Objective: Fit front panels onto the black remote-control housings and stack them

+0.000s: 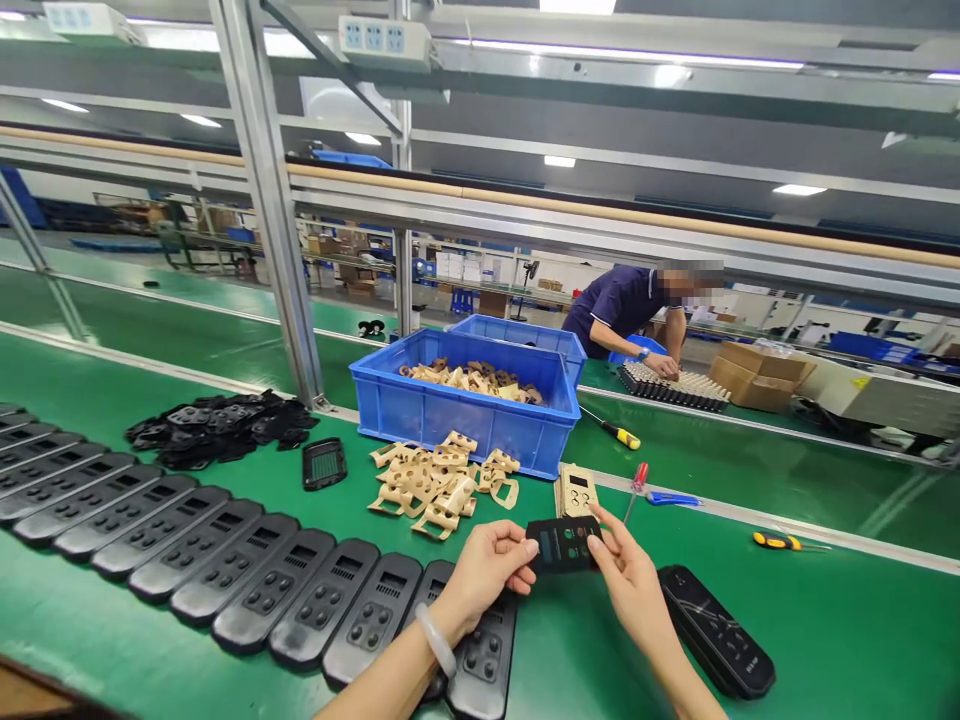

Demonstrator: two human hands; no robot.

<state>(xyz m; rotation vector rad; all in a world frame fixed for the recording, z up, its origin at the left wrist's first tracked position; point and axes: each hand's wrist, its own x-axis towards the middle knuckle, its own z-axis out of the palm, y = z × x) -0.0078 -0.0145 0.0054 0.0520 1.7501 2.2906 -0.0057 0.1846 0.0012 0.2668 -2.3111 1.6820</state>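
My left hand point(491, 565) pinches the left end of a thin black face panel point(551, 556) with a window and several round holes. Fingers of my right hand point(626, 575) grip its right end. The panel is held tilted just above the green bench. Right behind it stands a stack of cream backing sheets point(579, 490). Black plastic housings point(375, 610) with slots and round buttons lie in a long row to the left, the nearest partly hidden by my left forearm. To the right of my right hand lie glossy black panels point(716, 630) in a stack.
A blue crate point(465, 420) holds cream and brown pieces; cream scraps point(431, 485) lie before it. Black pieces point(217, 425) are heaped at left, beside a black frame point(324, 463). Screwdrivers point(621, 434) and a blue cutter point(675, 498) lie right. A co-worker point(619, 310) bends over parts beyond.
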